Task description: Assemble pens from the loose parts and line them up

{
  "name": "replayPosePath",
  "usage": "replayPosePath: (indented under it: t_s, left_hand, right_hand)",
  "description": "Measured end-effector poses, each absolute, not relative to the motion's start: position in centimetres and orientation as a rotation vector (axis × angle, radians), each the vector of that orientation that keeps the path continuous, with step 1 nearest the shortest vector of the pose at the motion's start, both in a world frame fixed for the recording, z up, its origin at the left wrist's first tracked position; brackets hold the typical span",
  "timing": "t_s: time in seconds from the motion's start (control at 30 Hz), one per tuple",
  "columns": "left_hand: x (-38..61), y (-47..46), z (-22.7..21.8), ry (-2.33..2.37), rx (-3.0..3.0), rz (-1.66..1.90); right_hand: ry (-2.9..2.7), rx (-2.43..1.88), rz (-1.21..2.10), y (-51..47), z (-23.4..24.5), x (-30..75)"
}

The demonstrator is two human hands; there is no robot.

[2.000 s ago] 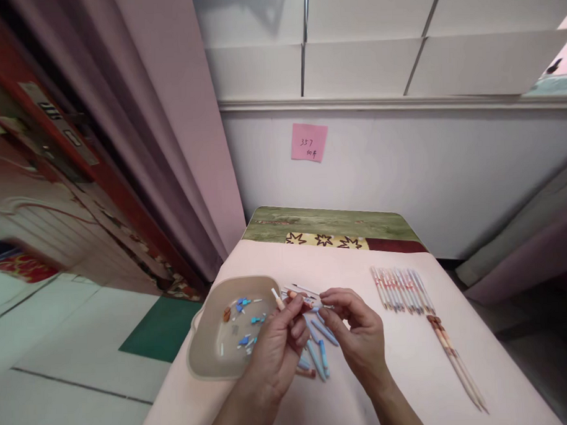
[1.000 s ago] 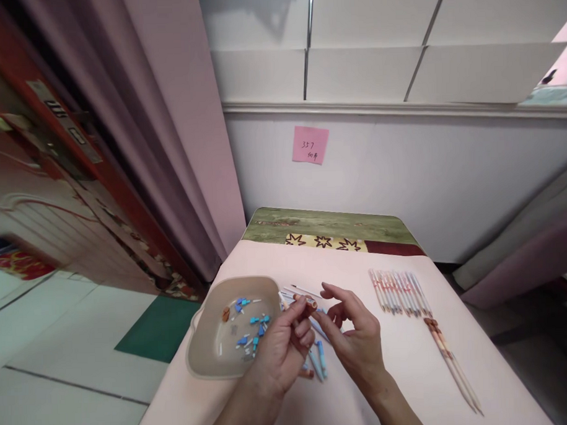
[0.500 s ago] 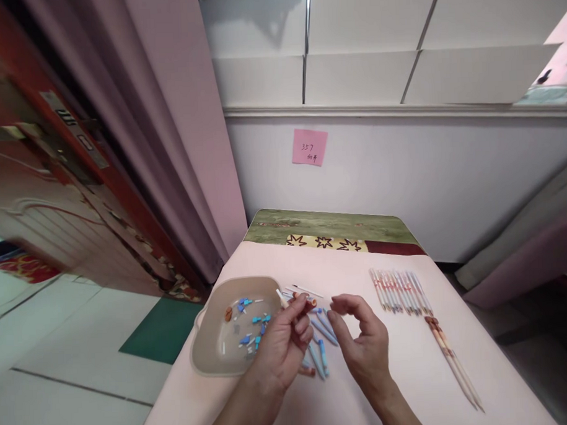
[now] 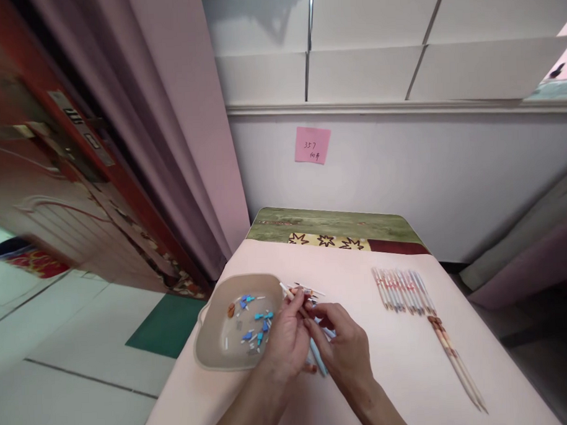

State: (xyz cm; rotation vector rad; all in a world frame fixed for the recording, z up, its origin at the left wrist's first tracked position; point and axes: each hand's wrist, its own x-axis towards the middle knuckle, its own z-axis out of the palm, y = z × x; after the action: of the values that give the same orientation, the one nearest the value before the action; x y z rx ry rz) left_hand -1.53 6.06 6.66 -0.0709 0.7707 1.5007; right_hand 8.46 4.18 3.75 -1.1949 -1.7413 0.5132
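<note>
Between the thumb and fingers of my left hand [image 4: 287, 341] is a slim pen part [image 4: 287, 290], its white end pointing up and left. My right hand [image 4: 344, 343] is closed too, thumb and fingertips pinched together right beside the left fingers. What those fingertips grip is hidden. Under and behind both hands lie light-blue pen barrels [image 4: 318, 359], partly covered, and some thin white and brown pieces [image 4: 316, 292]. To the left a beige bin [image 4: 205, 356] holds several small blue, turquoise, white and brown parts [image 4: 247, 336].
At the right of the pink-covered table [image 4: 387, 382] lies a row of pens [image 4: 401, 292] side by side. Nearer me, a pair of long brown-and-cream pens [image 4: 459, 364] points toward the front edge. A wall with a pink note [image 4: 312, 145] stands behind the table.
My right hand has moved left, up against the left hand, and its fingers have closed. The left hand stays near the bin's right edge with the pen part.
</note>
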Motion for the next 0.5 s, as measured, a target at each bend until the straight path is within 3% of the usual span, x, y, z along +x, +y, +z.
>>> replayPosePath:
  t_s: [0.27, 0.5]
  left_hand:
    - [-2.9, 4.9, 7.3, 0.699, 0.007, 1.557]
    - [-11.1, 3.0, 8.5, 0.909, -0.008, 1.682]
  right_hand:
    - [-1.470, -1.241, 0.812, 5.7, 2.2, 8.9]
    - [-1.910, -1.155, 0.623, 9.5, 2.1, 5.2]
